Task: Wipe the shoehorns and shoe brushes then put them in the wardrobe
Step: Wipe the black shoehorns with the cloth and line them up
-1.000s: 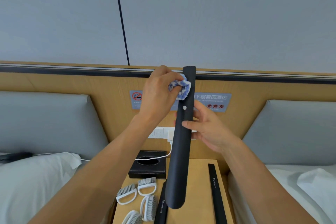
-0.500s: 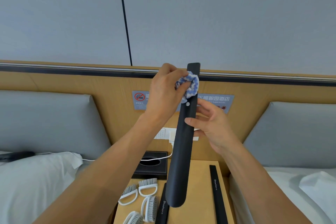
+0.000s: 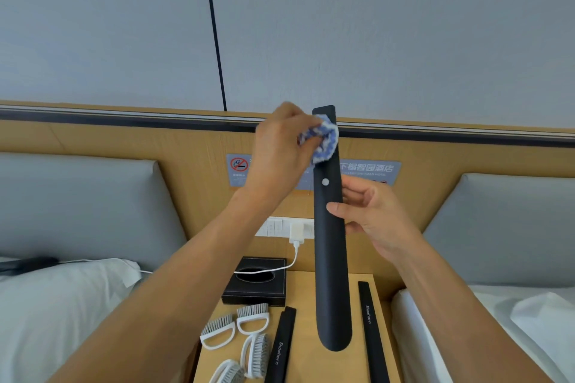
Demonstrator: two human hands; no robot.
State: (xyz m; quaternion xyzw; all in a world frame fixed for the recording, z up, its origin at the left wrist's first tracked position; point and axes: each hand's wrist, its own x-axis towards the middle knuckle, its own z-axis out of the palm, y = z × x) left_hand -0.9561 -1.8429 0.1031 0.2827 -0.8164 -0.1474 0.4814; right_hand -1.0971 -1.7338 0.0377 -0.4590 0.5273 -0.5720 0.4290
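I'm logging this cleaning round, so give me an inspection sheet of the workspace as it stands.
Surface: wooden nightstand between two beds.
Job's things: held shoehorn upright; two shoehorns and four white shoe brushes lie on the nightstand.
Clutter: black tissue box.
Hands: left hand presses blue-white cloth to the shoehorn's top; right hand grips its middle.
Cables: white charger cable crosses the box.
Surroundings: headboard, no-smoking sign.

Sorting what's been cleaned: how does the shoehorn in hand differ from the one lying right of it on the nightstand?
The held shoehorn is upright in the air, pinched by the right hand; the right shoehorn lies flat, untouched. The held one shows a plain face, the lying one white lettering. Both are long and black.
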